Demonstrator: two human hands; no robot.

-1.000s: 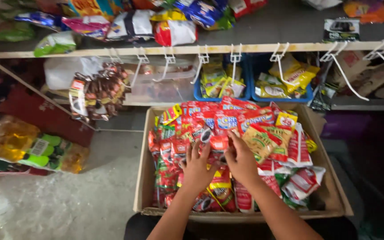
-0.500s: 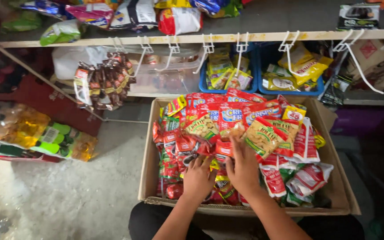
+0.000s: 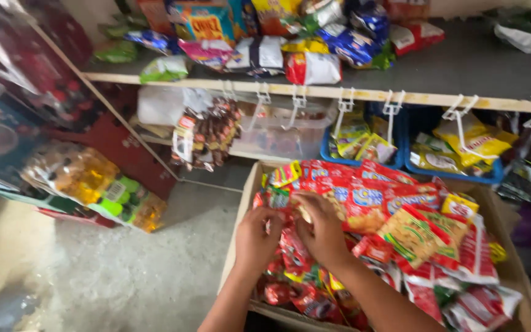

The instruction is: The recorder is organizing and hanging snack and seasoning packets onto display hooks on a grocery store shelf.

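Both hands rest on the heap of red snack packets filling the brown cardboard box. The left hand and right hand have fingers curled, pinching small packets near the box's left side.

A heap of small red snack packets is piled in an open cardboard box, filling it from the left wall to the right. Green-and-yellow packets are laid slanted on top, toward the right side.
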